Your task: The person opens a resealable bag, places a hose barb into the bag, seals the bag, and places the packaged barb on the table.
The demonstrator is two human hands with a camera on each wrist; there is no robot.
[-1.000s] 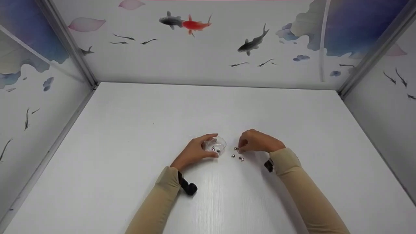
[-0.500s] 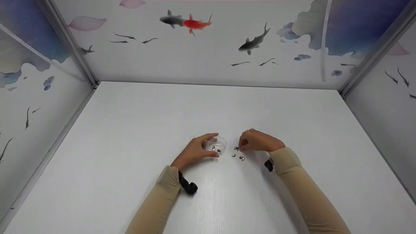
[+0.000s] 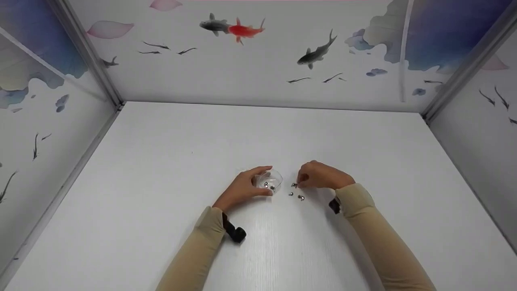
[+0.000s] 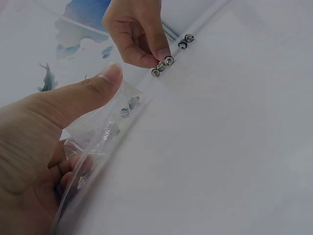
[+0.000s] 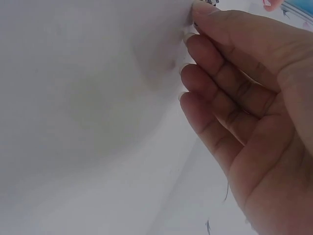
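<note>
My left hand curls its thumb and fingers round a small clear plastic container, which stands on the table. A few small shiny metal fittings lie inside it, seen blurred through the plastic in the left wrist view. To the right of the container, my right hand is at the table with thumb and forefinger pinching at a small metal fitting. Other fittings touch or nearly touch its fingertips. Nearer me on the table lie more loose metal fittings. In the right wrist view the pinched piece is mostly hidden behind the thumb.
A white table spreads around both hands. White panels with painted fish and leaves enclose it at the back and both sides, joined by metal corner posts. Black wrist straps sit at the cuffs.
Both hands stay in nearly the same place, the left on the container and the right at the fittings. The head view has shifted very slightly.
</note>
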